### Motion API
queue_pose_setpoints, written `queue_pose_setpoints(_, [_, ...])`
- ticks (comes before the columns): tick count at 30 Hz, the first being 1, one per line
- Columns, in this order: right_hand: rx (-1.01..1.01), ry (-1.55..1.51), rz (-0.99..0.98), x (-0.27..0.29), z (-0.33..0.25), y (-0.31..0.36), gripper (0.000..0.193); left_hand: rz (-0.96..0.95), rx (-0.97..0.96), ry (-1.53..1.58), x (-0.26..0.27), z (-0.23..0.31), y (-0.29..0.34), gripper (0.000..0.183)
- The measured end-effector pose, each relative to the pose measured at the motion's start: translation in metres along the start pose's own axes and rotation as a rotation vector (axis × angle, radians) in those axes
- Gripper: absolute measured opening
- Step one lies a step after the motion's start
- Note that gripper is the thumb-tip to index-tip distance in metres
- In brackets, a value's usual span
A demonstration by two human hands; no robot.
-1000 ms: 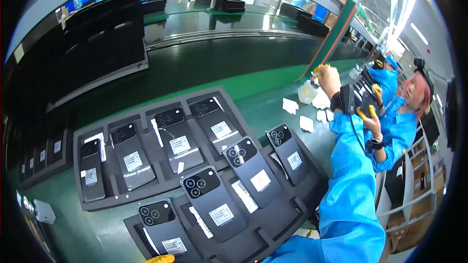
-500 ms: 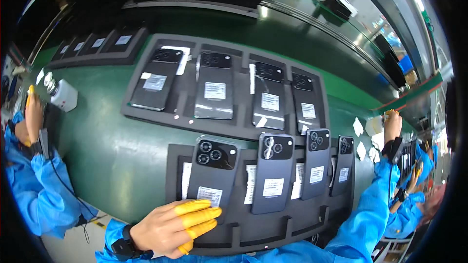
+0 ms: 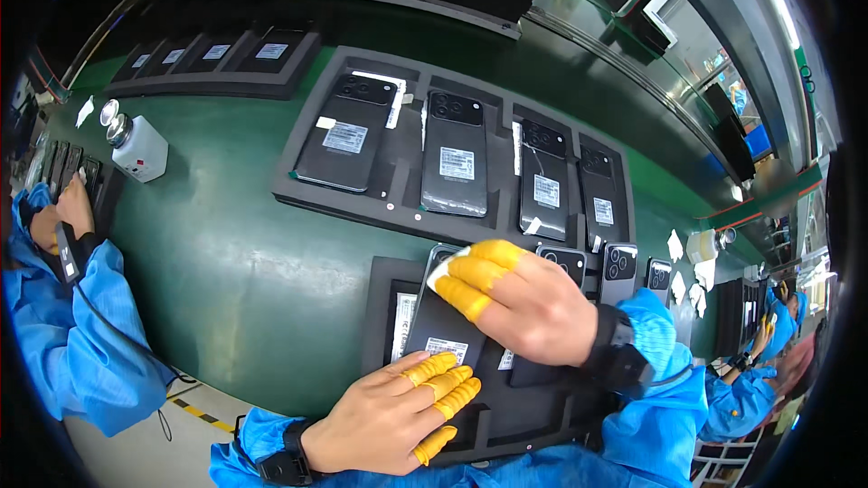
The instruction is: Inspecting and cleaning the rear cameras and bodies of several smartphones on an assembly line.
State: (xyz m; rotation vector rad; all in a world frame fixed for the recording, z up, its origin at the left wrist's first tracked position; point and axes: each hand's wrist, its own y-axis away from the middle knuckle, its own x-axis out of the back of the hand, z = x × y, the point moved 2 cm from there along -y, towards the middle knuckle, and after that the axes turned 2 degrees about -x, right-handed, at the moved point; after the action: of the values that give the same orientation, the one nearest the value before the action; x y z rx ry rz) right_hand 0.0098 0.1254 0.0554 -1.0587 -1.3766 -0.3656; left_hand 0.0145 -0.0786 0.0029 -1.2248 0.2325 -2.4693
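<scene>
Both hands on one dark phone (image 3: 443,321) in the near foam tray (image 3: 384,307), at 6 o'clock of the green belt (image 3: 235,253). Phone's long axis runs 12 to 6, camera end away. Right hand (image 3: 524,303) lies across its top end from 3 o'clock, fingers together, pressing a small white pad (image 3: 440,276). Left hand (image 3: 389,416) comes from 6 o'clock, fingers flat and together on the lower end, steadying rather than clamping. Far tray (image 3: 398,208) of four phones sits at 12 o'clock, well apart.
</scene>
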Motion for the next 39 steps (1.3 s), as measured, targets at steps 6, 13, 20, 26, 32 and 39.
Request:
queue_pose_setpoints(6, [-0.064,0.087,-0.134,-0.008,-0.006,0.008,0.044,-0.038,0.013,0.073,0.001,-0.009,0.008,0.055])
queue_pose_setpoints(13, [-0.051,0.097,-0.108,0.004,-0.015,0.006,0.042,-0.017,0.009,0.107,0.002,-0.006,0.004,0.039])
queue_pose_setpoints(20, [-0.034,0.119,-0.291,0.006,-0.018,0.021,0.047,0.071,0.001,0.100,-0.002,-0.007,0.002,0.034])
queue_pose_setpoints(26, [0.005,0.076,-0.118,0.000,-0.020,-0.004,0.047,0.054,0.015,0.117,-0.001,-0.006,0.006,0.037])
queue_pose_setpoints(32, [0.008,0.158,-0.318,0.005,-0.023,0.015,0.045,0.050,0.016,0.092,0.003,-0.007,0.004,0.050])
queue_pose_setpoints(39, [-0.110,0.131,-0.021,0.002,-0.001,0.002,0.039,0.049,0.011,0.095,-0.001,-0.009,0.005,0.051])
